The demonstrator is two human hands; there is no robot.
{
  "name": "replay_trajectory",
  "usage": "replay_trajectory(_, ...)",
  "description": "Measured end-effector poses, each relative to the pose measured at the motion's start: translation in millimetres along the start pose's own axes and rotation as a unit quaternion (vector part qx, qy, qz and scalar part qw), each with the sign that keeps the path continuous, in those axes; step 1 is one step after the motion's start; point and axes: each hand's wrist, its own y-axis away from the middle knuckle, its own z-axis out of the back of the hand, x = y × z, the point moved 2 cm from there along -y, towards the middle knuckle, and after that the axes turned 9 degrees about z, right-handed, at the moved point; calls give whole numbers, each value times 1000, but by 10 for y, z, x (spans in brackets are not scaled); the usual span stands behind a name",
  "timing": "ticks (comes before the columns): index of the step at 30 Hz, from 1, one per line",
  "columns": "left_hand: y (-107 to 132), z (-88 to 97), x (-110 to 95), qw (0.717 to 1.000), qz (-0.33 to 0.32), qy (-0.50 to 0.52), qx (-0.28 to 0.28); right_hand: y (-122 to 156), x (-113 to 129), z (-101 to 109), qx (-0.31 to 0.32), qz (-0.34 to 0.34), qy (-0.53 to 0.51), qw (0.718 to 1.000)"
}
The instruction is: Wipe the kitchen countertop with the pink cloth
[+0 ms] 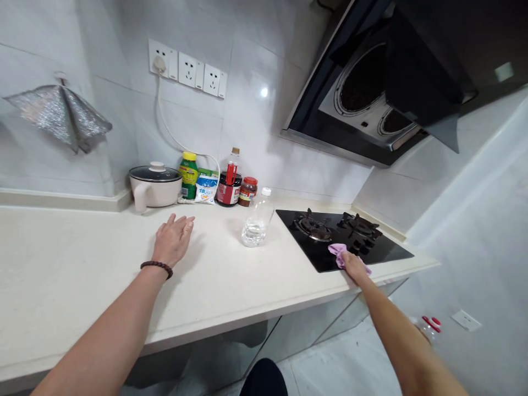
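My right hand (355,266) is closed on a pink cloth (339,252), pressed to the front part of the black gas stove (307,250). Over the white counter, my left hand (173,236) is held out with its fingers extended and nothing in it. It is nearest to the pale pink electric pot (159,187) with a dark glass lid. Between my hands stands a clear plastic bottle (254,228) with a white cap, upright and partly filled with clear liquid.
Along the wall stand a green bottle (189,177) with a yellow cap, a white and blue packet (206,190), a dark sauce jar (228,192) and a red-lidded jar (248,190). A range hood (358,110) overhangs the stove. A white cord (165,121) runs from the wall socket.
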Motion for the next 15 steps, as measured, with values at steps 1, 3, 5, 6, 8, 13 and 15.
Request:
replay_trajectory(1, 0, -4, -5, 1000, -3, -3, 10, -69, 131, -75, 13, 22, 0, 1000)
replay_trajectory(3, 2, -6, -12, 1000, -9, -2, 20, -169, 395, -209, 40, 58, 3, 997)
replay_trajectory(5, 4, -4, -15, 1000, -13, 6, 18, -214, 647, -301, 66, 92, 2, 994)
replay_trajectory(6, 5, -2, -16, 1000, -14, 11, 18, -215, 767, -331, 78, 110, 1, 991)
replay_trajectory(8, 9, 3, -17, 999, -8, 22, 21, -176, 999, -366, 97, 148, -3, 984)
replay_trajectory(13, 45, 54, -31, 998, 19, 44, 44, 75, 1542, -398, 121, 213, -20, 969)
replay_trajectory(15, 61, 81, -36, 997, 29, 43, 48, 214, 1742, -395, 126, 231, -31, 964)
